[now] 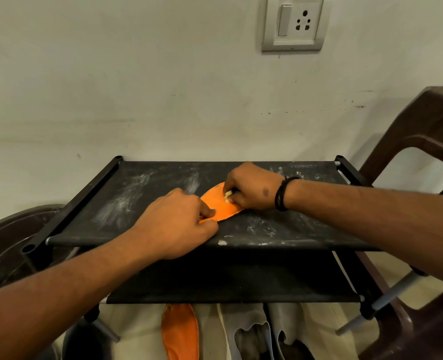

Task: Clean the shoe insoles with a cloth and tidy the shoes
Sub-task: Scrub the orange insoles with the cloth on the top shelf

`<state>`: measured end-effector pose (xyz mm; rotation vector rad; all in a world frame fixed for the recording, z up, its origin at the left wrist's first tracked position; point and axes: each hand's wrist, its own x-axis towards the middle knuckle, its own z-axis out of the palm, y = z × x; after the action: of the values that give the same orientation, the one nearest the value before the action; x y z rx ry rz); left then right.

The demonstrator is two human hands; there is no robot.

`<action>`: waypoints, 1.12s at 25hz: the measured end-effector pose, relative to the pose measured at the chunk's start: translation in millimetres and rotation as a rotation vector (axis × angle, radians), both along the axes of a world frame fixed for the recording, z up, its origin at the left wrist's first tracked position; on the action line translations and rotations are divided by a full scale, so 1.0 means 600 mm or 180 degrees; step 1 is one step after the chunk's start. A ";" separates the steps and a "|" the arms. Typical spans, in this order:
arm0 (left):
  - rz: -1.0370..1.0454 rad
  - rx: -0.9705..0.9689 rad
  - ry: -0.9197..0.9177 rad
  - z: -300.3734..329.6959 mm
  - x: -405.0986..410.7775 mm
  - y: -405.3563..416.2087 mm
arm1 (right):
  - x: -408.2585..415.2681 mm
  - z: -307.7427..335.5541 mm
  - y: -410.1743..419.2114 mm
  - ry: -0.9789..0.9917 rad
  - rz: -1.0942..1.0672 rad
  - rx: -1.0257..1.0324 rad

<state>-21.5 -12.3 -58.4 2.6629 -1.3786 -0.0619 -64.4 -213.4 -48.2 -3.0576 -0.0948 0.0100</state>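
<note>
An orange insole point(219, 202) lies flat on the dusty black top shelf point(137, 198) of a shoe rack. My left hand point(178, 224) pinches the insole's near end between thumb and forefinger and holds it down. My right hand point(251, 187) grips a small pale yellow cloth point(228, 195), bunched in its curled fingers, and presses it on the insole's far half. A second orange insole point(180, 331) lies on the floor below the rack. Grey shoes point(254, 331) stand beside it, partly hidden by the lower shelf.
The rack stands against a white wall with a switch and socket plate point(294, 22). A brown plastic chair point(422, 152) is at the right, close to the rack. A dark round tub point(5, 245) sits at the left. A lower black shelf point(228, 281) hangs beneath the top one.
</note>
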 end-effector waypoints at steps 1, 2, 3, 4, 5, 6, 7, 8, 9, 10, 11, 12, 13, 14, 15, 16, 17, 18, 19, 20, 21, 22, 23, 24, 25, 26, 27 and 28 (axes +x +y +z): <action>0.0014 0.0000 0.0007 0.000 0.001 0.000 | 0.001 0.000 -0.016 -0.0042 -0.0205 0.0016; 0.0026 -0.0004 0.0004 -0.001 0.002 0.001 | 0.002 -0.001 -0.028 -0.0086 -0.0369 0.0020; 0.0028 -0.0004 -0.0010 -0.001 0.001 0.001 | 0.002 -0.002 -0.031 -0.0106 -0.0440 -0.0024; 0.0025 -0.0008 -0.0029 -0.001 0.000 0.000 | 0.001 -0.005 -0.024 -0.0114 -0.0424 -0.0086; 0.0023 -0.0013 -0.0047 -0.001 0.000 0.000 | -0.003 -0.007 -0.010 -0.0090 -0.0351 -0.0142; 0.0025 -0.0013 -0.0055 -0.002 -0.001 0.000 | -0.010 -0.009 0.005 -0.0059 -0.0210 -0.0136; 0.0027 -0.0011 -0.0056 -0.002 -0.001 0.000 | -0.020 -0.006 0.014 -0.0004 -0.0090 -0.0008; 0.0028 -0.0017 -0.0061 -0.002 -0.001 0.000 | -0.026 -0.002 0.010 0.0050 -0.0028 0.0152; 0.0023 -0.0023 -0.0066 -0.002 -0.001 0.000 | -0.028 0.000 0.000 0.0063 -0.0045 0.0241; 0.0015 -0.0023 -0.0068 -0.001 -0.001 0.000 | -0.027 0.001 -0.014 0.0027 -0.0149 0.0276; 0.0014 -0.0018 -0.0066 0.000 -0.001 0.000 | -0.026 0.001 -0.026 -0.0035 -0.0286 0.0262; 0.0014 -0.0024 -0.0064 0.000 -0.001 0.000 | -0.027 -0.001 -0.034 -0.0104 -0.0378 0.0204; 0.0009 -0.0033 -0.0066 0.001 -0.002 0.000 | -0.028 -0.006 -0.036 -0.0177 -0.0405 0.0118; 0.0002 -0.0038 -0.0065 0.001 -0.003 0.000 | -0.030 -0.011 -0.030 -0.0245 -0.0336 0.0066; 0.0003 -0.0036 -0.0057 0.002 -0.004 0.000 | -0.035 -0.014 -0.017 -0.0263 -0.0206 0.0093; 0.0009 -0.0036 -0.0049 0.002 -0.005 0.000 | -0.043 -0.014 0.000 -0.0236 -0.0037 0.0223; 0.0010 -0.0043 -0.0055 0.001 -0.006 0.000 | -0.051 -0.011 0.015 -0.0139 0.0099 0.0408; 0.0006 -0.0055 -0.0075 0.001 -0.006 -0.001 | -0.057 -0.009 0.023 -0.0058 0.0177 0.0548; 0.0010 -0.0057 -0.0088 0.001 -0.005 -0.001 | -0.058 -0.009 0.024 -0.0045 0.0203 0.0552; 0.0017 -0.0055 -0.0084 0.001 -0.003 -0.001 | -0.055 -0.012 0.018 -0.0102 0.0169 0.0437; 0.0021 -0.0052 -0.0070 0.001 -0.003 -0.001 | -0.049 -0.015 0.004 -0.0178 0.0050 0.0250; 0.0022 -0.0046 -0.0059 0.001 -0.002 -0.001 | -0.042 -0.016 -0.012 -0.0249 -0.0121 0.0065; 0.0025 -0.0039 -0.0047 0.001 -0.002 0.000 | -0.038 -0.017 -0.027 -0.0307 -0.0294 -0.0043; 0.0028 -0.0042 -0.0042 0.001 -0.003 0.001 | -0.036 -0.018 -0.036 -0.0353 -0.0391 -0.0078; 0.0027 -0.0057 -0.0041 0.002 -0.004 0.002 | -0.037 -0.021 -0.036 -0.0386 -0.0392 -0.0097; 0.0021 -0.0068 -0.0046 0.002 -0.005 0.002 | -0.041 -0.022 -0.029 -0.0424 -0.0309 -0.0122; 0.0016 -0.0072 -0.0050 0.003 -0.005 0.002 | -0.047 -0.024 -0.018 -0.0458 -0.0174 -0.0123; 0.0012 -0.0072 -0.0052 0.003 -0.005 0.001 | -0.054 -0.028 -0.007 -0.0489 -0.0026 -0.0069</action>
<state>-24.3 -11.7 -56.3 2.6535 -1.3707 -0.0239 -96.9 -217.6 -64.9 -3.0760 -0.0925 -0.2259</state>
